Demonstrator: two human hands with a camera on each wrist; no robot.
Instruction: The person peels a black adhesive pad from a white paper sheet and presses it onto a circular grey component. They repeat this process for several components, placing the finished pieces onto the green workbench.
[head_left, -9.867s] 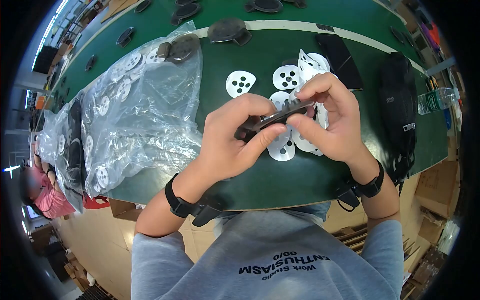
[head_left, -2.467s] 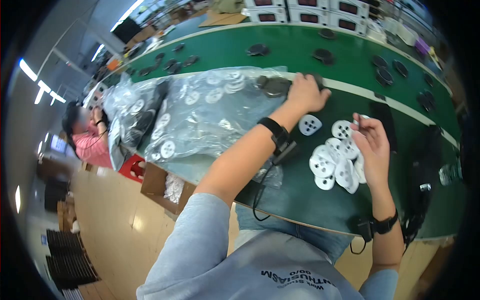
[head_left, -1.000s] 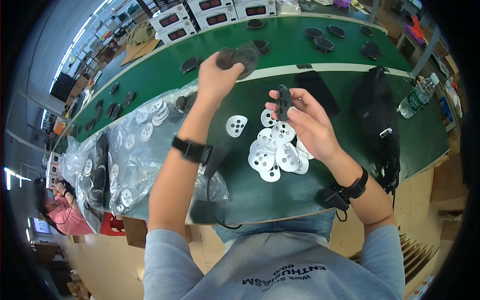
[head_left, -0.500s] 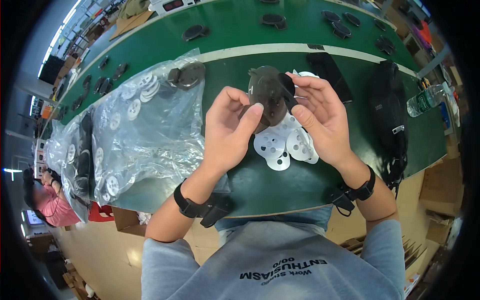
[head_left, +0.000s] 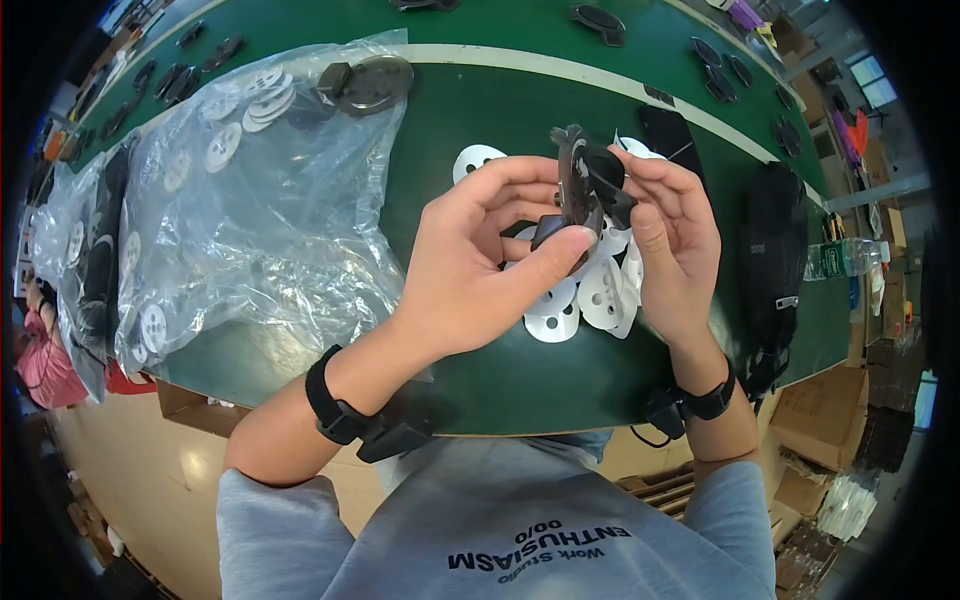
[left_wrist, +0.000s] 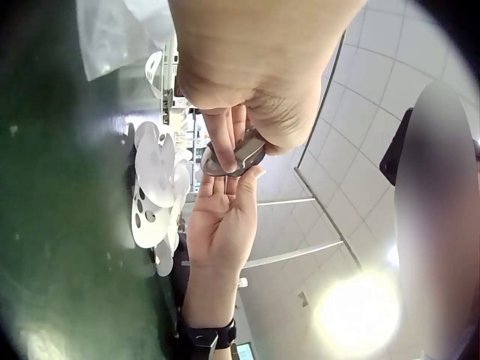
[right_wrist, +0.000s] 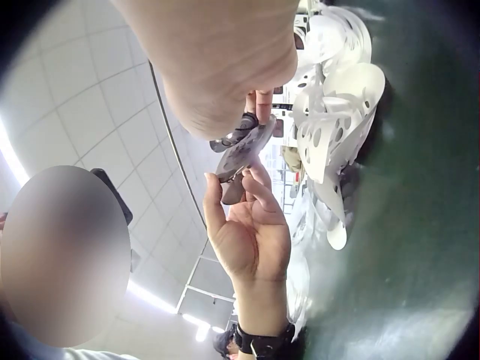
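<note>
My left hand [head_left: 470, 265] grips a smoky, see-through round plastic cover [head_left: 573, 185] with a block at its side, thumb on the near edge and fingers behind. The cover stands nearly edge-on to the head camera. Against its right face is a small black disc-like piece [head_left: 606, 172], which my right hand [head_left: 678, 240] pinches with its fingertips. In the right wrist view the cover [right_wrist: 244, 150] shows tilted between both hands, the dark piece [right_wrist: 241, 129] close against it. Below the hands lies a heap of white sheets with round holes [head_left: 603, 293], partly hidden by them.
A clear plastic bag [head_left: 270, 230] with white holed sheets spreads on the left, another smoky cover [head_left: 375, 85] on its far corner. A black pouch [head_left: 775, 250] and a water bottle [head_left: 840, 260] are at right. More dark round parts [head_left: 598, 20] sit across the white strip.
The left hand fetched a smoky cover from the table's far side and brought it to the black piece in the right hand. Since half a second ago the cover has turned edge-on.
</note>
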